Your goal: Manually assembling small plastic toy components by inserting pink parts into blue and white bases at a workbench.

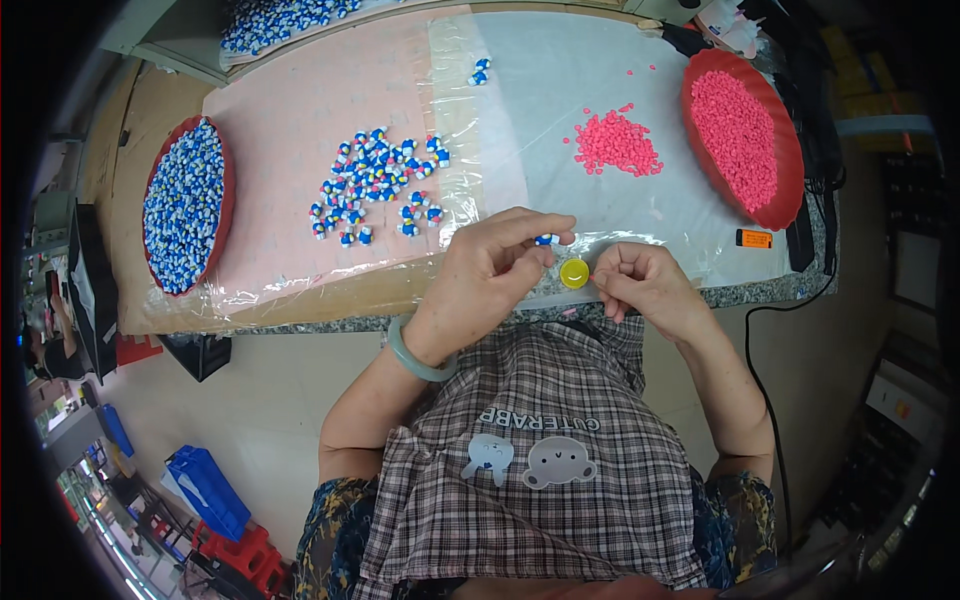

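Note:
My left hand (pixel 487 262), a green bangle on its wrist, pinches a small blue-and-white figurine (pixel 546 240) between thumb and forefinger. Just right of it stands a small round yellow dish (pixel 574 273) near the table's front edge. My right hand (pixel 648 285) is closed at the dish's right side, thumb and fingertips pressed together; whatever they hold is too small to make out. Beyond my left hand lies a loose group of figurines (pixel 372 170) in blue and white with pink and yellow parts. A heap of small pink pieces (pixel 617 143) lies beyond my right hand.
A red bowl (pixel 231 195) of blue-and-white pieces stands at the left, and another red bowl (pixel 790 160) of pink pieces at the right. An orange-and-black box-like item (pixel 754 239) lies near the right edge. Two figurines (pixel 480 71) sit far back. A black cable (pixel 752 350) hangs at right.

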`<state>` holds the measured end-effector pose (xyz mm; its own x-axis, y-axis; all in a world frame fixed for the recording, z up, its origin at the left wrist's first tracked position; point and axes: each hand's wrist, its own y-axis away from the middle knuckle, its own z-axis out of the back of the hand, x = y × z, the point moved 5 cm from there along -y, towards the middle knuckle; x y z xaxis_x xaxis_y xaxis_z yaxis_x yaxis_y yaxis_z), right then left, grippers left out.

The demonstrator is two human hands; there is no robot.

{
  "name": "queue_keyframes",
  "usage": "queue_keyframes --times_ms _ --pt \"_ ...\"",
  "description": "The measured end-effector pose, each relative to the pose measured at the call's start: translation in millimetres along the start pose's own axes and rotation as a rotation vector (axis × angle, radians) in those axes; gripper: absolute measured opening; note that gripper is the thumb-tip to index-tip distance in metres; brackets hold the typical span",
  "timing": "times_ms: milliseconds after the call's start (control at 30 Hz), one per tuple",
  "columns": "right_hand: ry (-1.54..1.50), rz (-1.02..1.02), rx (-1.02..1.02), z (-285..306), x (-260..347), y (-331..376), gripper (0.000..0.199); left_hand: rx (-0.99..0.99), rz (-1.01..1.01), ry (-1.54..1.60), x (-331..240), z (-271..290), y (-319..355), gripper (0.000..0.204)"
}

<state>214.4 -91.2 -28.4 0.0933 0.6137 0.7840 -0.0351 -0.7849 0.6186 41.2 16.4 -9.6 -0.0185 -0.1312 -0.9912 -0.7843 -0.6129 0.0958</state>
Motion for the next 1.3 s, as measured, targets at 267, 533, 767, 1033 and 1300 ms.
queue_keyframes --times_ms 267,533,767,1033,1300 --pt "0.049 -0.119 -0.014 -3 -1 -3 0.012 -0.005 0.099 0.132 9 4 8 0.028" --pt "0.103 -0.225 -0.052 -4 4 -4 0.012 0.006 0.098 0.172 8 10 14 0.026" --pt "0.108 -0.301 -0.072 -4 6 -6 0.013 0.033 0.069 0.107 5 10 14 0.025" --pt "0.082 -0.334 -0.078 -3 5 -8 0.012 0.043 0.008 0.120 2 9 12 0.025" --pt "-0.095 -0.212 -0.003 0 10 5 0.012 0.078 0.077 0.249 5 4 12 0.023"
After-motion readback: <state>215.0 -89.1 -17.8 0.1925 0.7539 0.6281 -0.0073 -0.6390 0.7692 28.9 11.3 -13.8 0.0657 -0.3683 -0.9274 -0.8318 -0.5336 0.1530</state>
